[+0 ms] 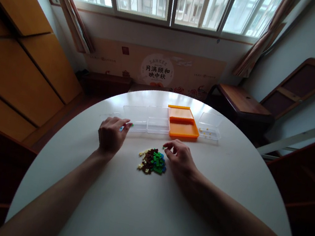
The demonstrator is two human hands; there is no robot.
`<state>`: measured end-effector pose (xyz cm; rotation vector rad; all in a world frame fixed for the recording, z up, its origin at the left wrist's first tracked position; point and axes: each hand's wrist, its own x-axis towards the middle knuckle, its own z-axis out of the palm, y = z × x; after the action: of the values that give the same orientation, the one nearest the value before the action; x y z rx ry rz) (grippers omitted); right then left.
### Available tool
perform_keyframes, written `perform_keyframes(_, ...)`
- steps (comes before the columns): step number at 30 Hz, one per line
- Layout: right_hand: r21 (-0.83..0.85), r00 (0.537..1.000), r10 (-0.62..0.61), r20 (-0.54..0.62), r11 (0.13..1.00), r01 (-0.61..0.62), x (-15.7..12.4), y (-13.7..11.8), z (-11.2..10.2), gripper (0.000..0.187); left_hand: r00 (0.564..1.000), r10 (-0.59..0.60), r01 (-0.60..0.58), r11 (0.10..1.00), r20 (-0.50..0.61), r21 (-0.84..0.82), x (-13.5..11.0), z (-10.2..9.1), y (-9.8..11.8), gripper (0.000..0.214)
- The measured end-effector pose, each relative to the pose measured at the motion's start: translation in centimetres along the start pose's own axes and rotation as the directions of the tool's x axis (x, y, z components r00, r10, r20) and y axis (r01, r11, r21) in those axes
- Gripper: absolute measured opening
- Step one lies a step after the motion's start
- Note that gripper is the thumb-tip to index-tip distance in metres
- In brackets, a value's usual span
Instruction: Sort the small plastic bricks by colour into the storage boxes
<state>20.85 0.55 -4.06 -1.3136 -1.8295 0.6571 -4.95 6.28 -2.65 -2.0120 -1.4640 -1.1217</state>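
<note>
A small heap of toy bricks [152,161], brown, green, blue and cream, lies in the middle of the round white table [135,211]. My right hand [179,156] rests just right of the heap, thumb and forefinger pinched on a tiny green brick [164,147]. My left hand [111,133] is further left, fingers curled, with a small green piece [132,125] at its fingertips beside a clear plastic box [137,119].
A row of clear plastic boxes [158,120] stands behind the heap, with an orange tray [183,123] among them and a clear box [209,130] holding a few yellow bits at the right. A dark wooden bench [241,100] stands beyond the table.
</note>
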Motion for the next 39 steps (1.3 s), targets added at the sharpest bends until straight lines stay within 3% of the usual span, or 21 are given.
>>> perform_keyframes(7,-0.029,0.99,-0.106,0.088,0.994,0.109,0.2,0.4,-0.4,0.026,0.996,0.095,-0.095,0.99,-0.007,-0.1,-0.3,-1.2,1.0,0.018)
perform_keyframes(13,-0.079,0.986,-0.087,0.14,0.992,0.098,0.2,0.0,-0.5,0.023,0.985,0.172,-0.173,0.977,-0.021,-0.126,-0.3,-1.8,1.9,0.014)
perform_keyframes(21,-0.056,0.97,-0.187,0.158,0.979,0.198,0.2,0.0,0.4,0.021,0.954,0.3,-0.29,0.937,0.024,-0.196,-0.9,-1.6,2.7,0.006)
perform_keyframes(30,-0.098,0.958,-0.197,0.21,0.97,0.221,0.1,-0.9,0.9,0.013,0.888,0.45,-0.409,0.868,0.097,-0.281,-1.1,-1.8,3.7,0.01)
perform_keyframes(39,-0.09,0.975,-0.105,0.193,0.988,0.124,0.0,-1.3,1.3,0.014,0.851,0.514,-0.455,0.823,0.105,-0.339,-1.3,-1.8,4.2,0.007)
